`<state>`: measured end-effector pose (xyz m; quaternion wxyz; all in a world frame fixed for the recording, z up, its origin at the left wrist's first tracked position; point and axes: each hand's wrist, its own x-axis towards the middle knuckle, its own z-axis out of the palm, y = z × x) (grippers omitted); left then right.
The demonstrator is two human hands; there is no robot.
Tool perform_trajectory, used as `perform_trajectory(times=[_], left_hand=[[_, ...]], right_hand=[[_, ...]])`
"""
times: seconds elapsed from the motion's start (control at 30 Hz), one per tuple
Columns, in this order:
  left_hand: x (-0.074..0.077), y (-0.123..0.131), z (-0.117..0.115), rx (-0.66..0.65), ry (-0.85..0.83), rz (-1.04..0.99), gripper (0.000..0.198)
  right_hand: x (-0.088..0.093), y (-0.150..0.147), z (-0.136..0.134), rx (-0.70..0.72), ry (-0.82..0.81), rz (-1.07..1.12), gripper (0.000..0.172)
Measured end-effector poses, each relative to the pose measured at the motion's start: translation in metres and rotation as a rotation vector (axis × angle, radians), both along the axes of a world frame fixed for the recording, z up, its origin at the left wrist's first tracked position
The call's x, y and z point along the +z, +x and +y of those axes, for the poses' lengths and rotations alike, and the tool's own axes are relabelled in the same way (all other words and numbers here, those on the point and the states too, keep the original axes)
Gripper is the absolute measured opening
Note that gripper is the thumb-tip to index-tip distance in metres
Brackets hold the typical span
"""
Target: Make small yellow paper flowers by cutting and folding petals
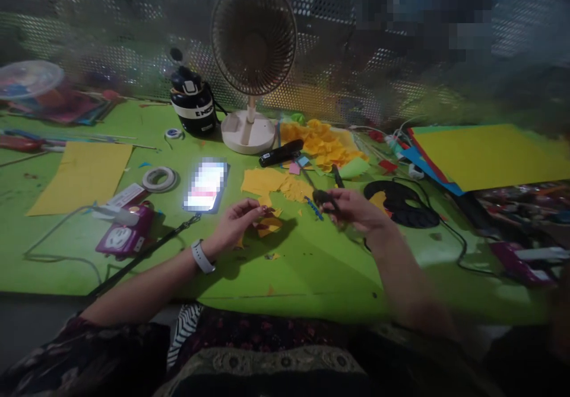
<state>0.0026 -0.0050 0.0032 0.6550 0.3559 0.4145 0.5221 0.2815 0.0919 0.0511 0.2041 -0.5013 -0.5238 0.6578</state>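
Observation:
My left hand (240, 222), with a pale watch on the wrist, is closed in a pinch at a small piece of orange paper (269, 225) just over the green table. My right hand (354, 209) is wrapped round a dark-handled tool (327, 199); a slim, straight part of it points up and left, but its exact kind is unclear. Between the hands lie torn orange paper (262, 180) and a small blue beaded-looking strip (313, 208). A heap of crumpled orange paper pieces (318, 139) sits farther back.
A fan (249, 133) and a dark bottle (193, 106) stand at the back, near a black stapler-like object (281, 153). Leftward are a lit phone (205, 184), a tape roll (159, 179) and a purple socket block (127, 231). Coloured sheets (494, 153) lie right, beside a black, rounded flat piece (414, 207).

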Motion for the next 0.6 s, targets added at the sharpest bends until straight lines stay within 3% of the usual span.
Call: perform_trajectory(times=[0.1,0.17,0.3,0.47,0.6], left_hand=[[0.001,0.0,0.0,0.029,0.006,0.001,0.025],[0.003,0.0,0.0,0.048,0.012,0.008,0.026],[0.005,0.001,-0.001,0.036,0.035,0.038,0.025],[0.002,0.001,-0.002,0.065,0.041,0.037,0.023],[0.003,0.001,-0.002,0.073,0.045,0.022,0.024]], right_hand=[[-0.005,-0.02,-0.021,0.24,-0.164,0.09,0.04],[-0.011,-0.03,-0.031,0.306,-0.204,0.157,0.04],[-0.023,-0.038,-0.042,0.253,-0.2,0.225,0.042],[-0.03,-0.041,-0.049,0.159,-0.133,0.155,0.047],[-0.028,-0.043,-0.052,0.209,-0.113,0.076,0.045]])
